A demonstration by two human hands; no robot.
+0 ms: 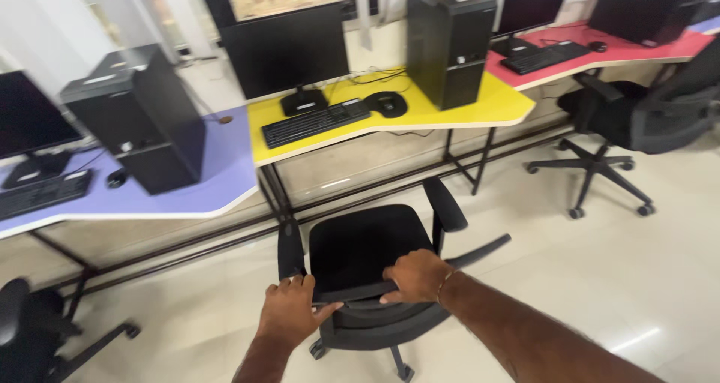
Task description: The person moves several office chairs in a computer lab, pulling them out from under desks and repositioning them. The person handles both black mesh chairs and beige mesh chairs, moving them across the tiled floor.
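A black office chair (367, 252) with armrests and castors stands on the pale floor, facing the yellow desk (465, 109). My left hand (291, 312) rests on the top edge of the chair's backrest at its left side, fingers curled over it. My right hand (417, 276) grips the same top edge further right. On the yellow desk stand a black monitor (289, 49), a keyboard (315, 122), a mouse on a dark pad (387, 103) and a black tower computer (448, 42).
A lilac desk (217, 180) at left carries another tower (139, 117), keyboard and monitor. A red desk (637, 49) at right has a keyboard; a second black chair (630, 120) stands before it. Another chair (30, 330) shows at the bottom left.
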